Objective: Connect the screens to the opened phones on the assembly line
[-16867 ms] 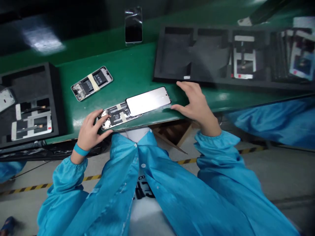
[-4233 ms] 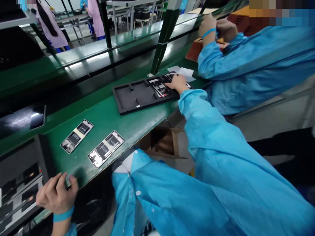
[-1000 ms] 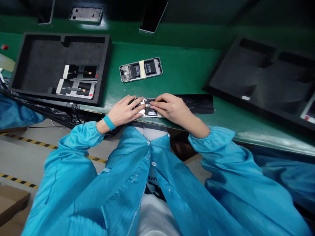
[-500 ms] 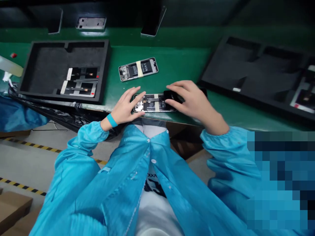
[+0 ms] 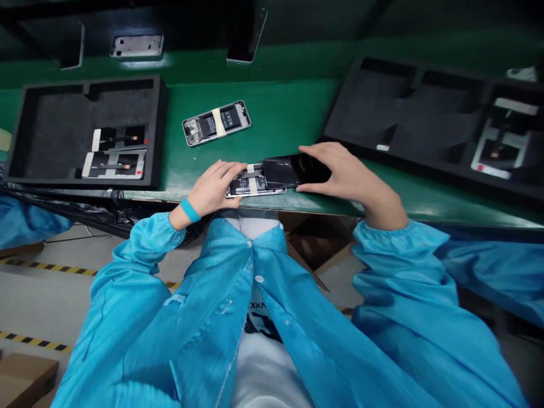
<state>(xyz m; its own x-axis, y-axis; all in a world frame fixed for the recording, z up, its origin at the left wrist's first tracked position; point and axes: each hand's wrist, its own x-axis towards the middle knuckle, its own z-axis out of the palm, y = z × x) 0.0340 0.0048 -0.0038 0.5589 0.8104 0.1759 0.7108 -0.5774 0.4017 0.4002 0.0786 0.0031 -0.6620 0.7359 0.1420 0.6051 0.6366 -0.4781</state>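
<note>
At the bench's near edge lies an open phone body (image 5: 251, 186) with a battery, circuit parts and a pale strip of tape across it. My left hand (image 5: 212, 186) grips its left end, fingers along the far side and thumb on the near side. A glossy black phone screen (image 5: 283, 171) is held by its right end between the thumb and fingers of my right hand (image 5: 346, 173). The screen overlaps the right part of the phone body; whether they touch there I cannot tell. Farther back rests a second open phone body (image 5: 232, 118), also taped.
A black foam tray (image 5: 159, 130) on the left holds two white-ended screen assemblies (image 5: 114, 164). Another black tray (image 5: 340, 113) on the right holds one more (image 5: 501, 139). An empty phone frame (image 5: 136, 46) and two dark phones or screens, one near the middle (image 5: 246, 39), stand behind.
The black screen has come into fuller view, turned face up over the phone body's right part. My left hand has closed around the body's left end. The whole view has shifted slightly.
</note>
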